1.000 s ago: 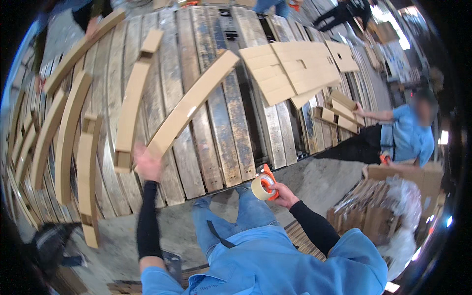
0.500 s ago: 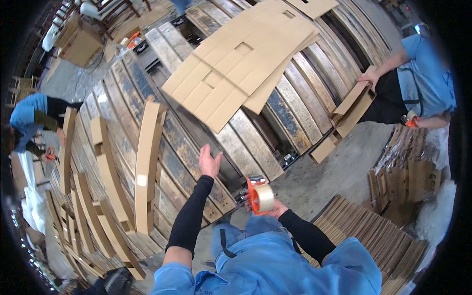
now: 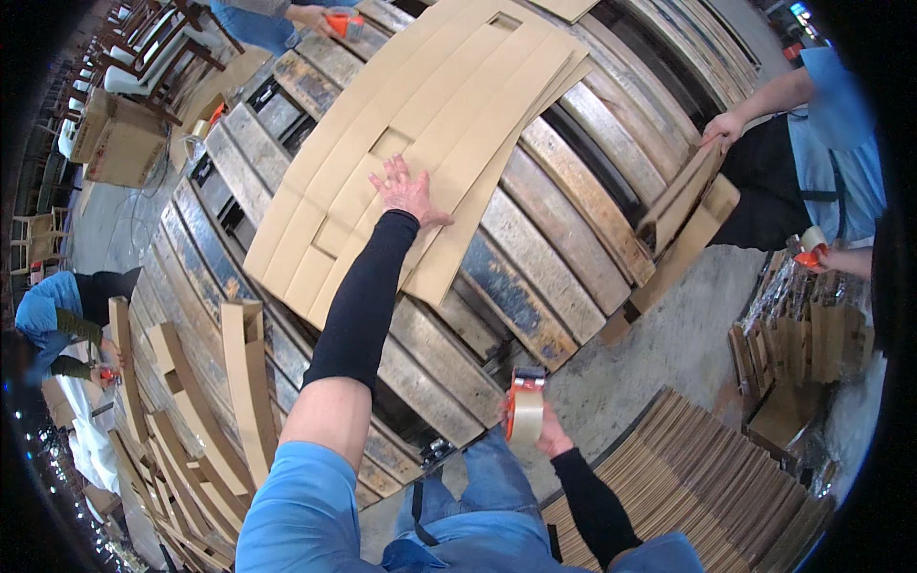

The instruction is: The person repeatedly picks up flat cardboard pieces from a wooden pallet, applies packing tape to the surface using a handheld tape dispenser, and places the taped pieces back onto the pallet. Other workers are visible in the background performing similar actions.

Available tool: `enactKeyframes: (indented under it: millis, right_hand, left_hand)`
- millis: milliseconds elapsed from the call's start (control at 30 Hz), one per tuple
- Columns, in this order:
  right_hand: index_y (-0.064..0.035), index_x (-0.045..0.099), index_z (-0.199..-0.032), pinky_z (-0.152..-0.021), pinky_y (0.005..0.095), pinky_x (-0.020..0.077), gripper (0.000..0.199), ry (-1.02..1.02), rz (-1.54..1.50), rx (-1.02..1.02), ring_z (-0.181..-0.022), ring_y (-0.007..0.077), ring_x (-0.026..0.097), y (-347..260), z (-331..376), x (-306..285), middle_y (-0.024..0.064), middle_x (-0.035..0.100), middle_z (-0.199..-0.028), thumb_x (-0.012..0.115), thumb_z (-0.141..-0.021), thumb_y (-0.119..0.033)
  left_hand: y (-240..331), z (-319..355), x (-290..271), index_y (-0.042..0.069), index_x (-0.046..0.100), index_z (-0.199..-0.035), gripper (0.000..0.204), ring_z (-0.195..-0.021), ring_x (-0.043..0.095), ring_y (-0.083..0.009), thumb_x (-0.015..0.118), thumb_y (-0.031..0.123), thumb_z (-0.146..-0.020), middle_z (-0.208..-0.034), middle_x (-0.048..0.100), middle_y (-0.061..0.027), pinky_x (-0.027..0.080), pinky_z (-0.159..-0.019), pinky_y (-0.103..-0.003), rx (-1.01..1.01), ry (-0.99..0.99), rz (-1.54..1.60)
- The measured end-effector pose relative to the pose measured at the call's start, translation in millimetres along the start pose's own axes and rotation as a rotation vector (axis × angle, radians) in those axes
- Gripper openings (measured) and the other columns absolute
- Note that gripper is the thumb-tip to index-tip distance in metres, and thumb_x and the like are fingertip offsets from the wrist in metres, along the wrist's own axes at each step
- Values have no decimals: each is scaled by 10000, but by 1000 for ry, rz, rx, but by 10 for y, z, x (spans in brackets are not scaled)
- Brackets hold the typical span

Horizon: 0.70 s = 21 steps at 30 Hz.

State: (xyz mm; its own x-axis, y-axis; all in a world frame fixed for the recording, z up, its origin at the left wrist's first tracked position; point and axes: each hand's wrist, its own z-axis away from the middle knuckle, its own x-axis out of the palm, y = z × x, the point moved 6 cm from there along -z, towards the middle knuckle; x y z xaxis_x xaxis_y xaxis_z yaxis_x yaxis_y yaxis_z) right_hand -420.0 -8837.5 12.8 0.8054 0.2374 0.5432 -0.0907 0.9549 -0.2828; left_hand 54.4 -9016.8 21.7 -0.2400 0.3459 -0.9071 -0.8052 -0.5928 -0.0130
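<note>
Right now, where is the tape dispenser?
In the head view, lower middle: the right hand holds the tape dispenser near the bench edge.

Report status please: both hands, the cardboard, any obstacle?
Left hand flat, open on flattened cardboard sheet. Right hand holds tape dispenser. Sheet lies on wooden slat table. Nothing on top of it.

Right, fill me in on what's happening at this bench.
A person in a blue shirt and black sleeves leans over a long bench of worn wooden planks. The left hand lies flat, fingers spread, on a stack of flattened brown cardboard box blanks. The right hand holds an orange tape dispenser with a roll of tan tape down near the bench edge, clear of the cardboard. More folded cardboard pieces lie to the left, and co-workers handle cardboard nearby.
</note>
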Motion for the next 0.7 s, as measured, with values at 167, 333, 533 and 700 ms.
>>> enactKeyframes:
  millis: [167, 333, 533, 700]
  right_hand:
    - [-51, 614, -1289, -807, 396, 620, 277, 185, -33, 96, -914, 253, 733, 34, -9, -19, 141, 722, -1114, 558, -1038, -155]
    - [-57, 675, -1214, -757, 352, 605, 230, 261, 203, 8, -867, 190, 731, 113, -199, -149, 87, 741, -1067, 625, -1010, -153]
    - [-53, 704, -1189, -817, 335, 556, 334, 296, 290, -5, -941, 144, 696, -141, -211, -187, 23, 727, -1069, 733, -859, -7]
    - [-111, 625, -1390, -979, 359, 534, 453, 240, 264, -85, -1114, 168, 681, -533, -136, -152, 39, 703, -1238, 696, -944, -73]
  left_hand:
    - [60, -304, 70, 125, 415, -1519, 1150, -1523, 93, -561, 829, 660, -589, -1622, 92, -406, 143, -1158, -748, -97, -166, 37]
    - [257, -248, 177, 68, 487, -1387, 926, -1453, 205, -633, 818, 464, -617, -1576, 157, -445, 265, -1156, -694, 43, -47, 87]
    - [81, -65, -34, 39, 553, -1310, 591, -1053, 658, -468, 721, 203, -768, -1286, 575, -322, 557, -895, -521, 267, -7, 107]
    - [-939, 26, -130, 140, 482, -1467, 756, -1077, 701, -366, 763, 175, -766, -1257, 678, -205, 556, -949, -483, 4, 190, 70]
